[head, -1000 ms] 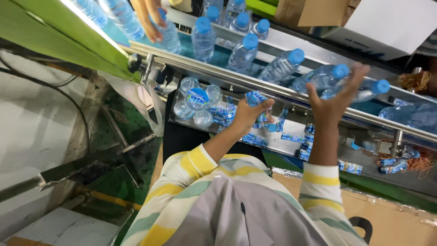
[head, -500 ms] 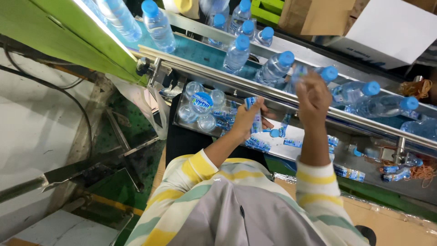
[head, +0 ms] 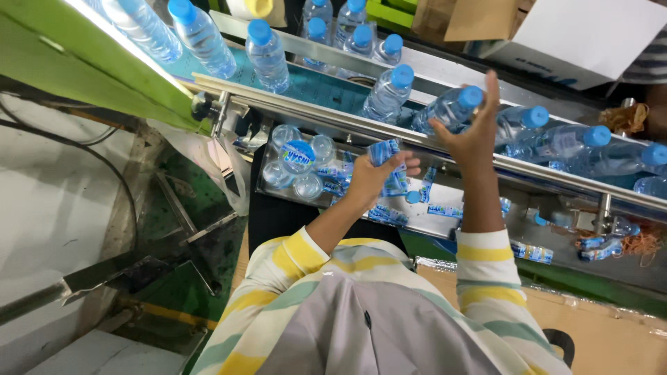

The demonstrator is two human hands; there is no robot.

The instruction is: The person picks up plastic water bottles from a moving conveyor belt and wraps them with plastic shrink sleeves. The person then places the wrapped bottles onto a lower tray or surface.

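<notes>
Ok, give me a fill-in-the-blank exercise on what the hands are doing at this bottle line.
1. The right hand grips a clear plastic bottle with a ____ cap.
2. The left hand holds a small blue-and-white ____.
3. The bottles ride a conveyor edged by a shiny ____ rail.
Missing: blue; label; metal

The right hand (head: 472, 135) has shifted left along the conveyor (head: 333, 87) and now grips a lying bottle (head: 448, 110) near its blue cap. The left hand (head: 372, 177) has lifted a label (head: 384, 151). The bottles have travelled right.
</notes>
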